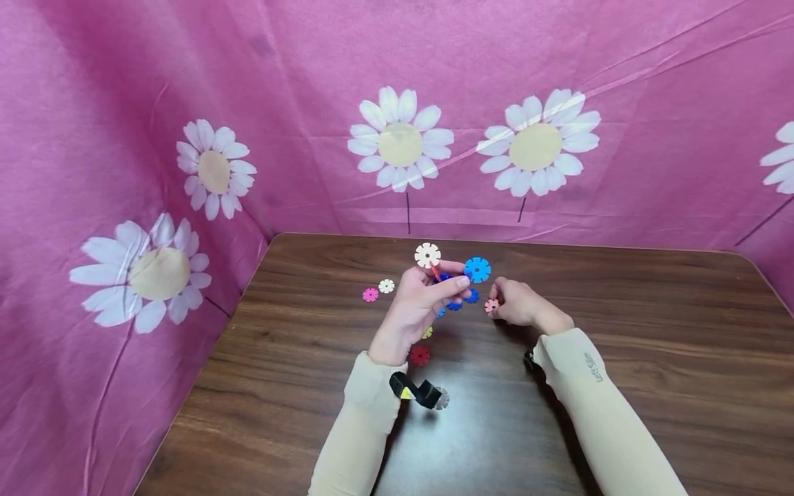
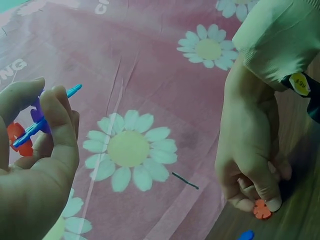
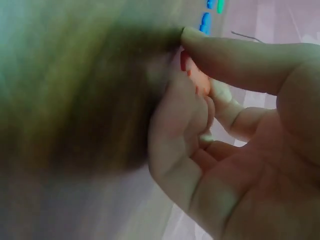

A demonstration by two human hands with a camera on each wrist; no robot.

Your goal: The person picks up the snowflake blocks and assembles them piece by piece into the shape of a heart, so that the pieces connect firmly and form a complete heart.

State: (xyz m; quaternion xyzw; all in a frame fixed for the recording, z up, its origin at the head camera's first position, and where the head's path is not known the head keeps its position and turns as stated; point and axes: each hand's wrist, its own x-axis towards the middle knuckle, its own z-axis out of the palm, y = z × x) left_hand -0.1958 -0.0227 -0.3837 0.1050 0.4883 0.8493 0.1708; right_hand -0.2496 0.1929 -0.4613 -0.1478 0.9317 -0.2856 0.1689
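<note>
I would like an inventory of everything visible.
Table: one, brown, foreground
Backdrop: one, pink, flowered, rear
Disc cluster: one, multicoloured, left hand
Salmon disc: one, salmon, right hand
Pink disc: one, pink, left of cluster
White disc: one, white, beside pink disc
Blue discs: several, blue, near cluster
Lime disc: one, lime, near left wrist
Red disc: one, red, beside lime disc
Grey disc: one, grey, near a camera
Cameras: two, black, wrists
Sleeves: two, beige, forearms
Hands: two, bare, over table

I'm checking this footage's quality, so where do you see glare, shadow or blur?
Head view: pale glare on the near tabletop, dark shadow beside the right sleeve; right wrist view: left side heavily blurred, right hand clearer; left wrist view: dim, muted colours.
</note>
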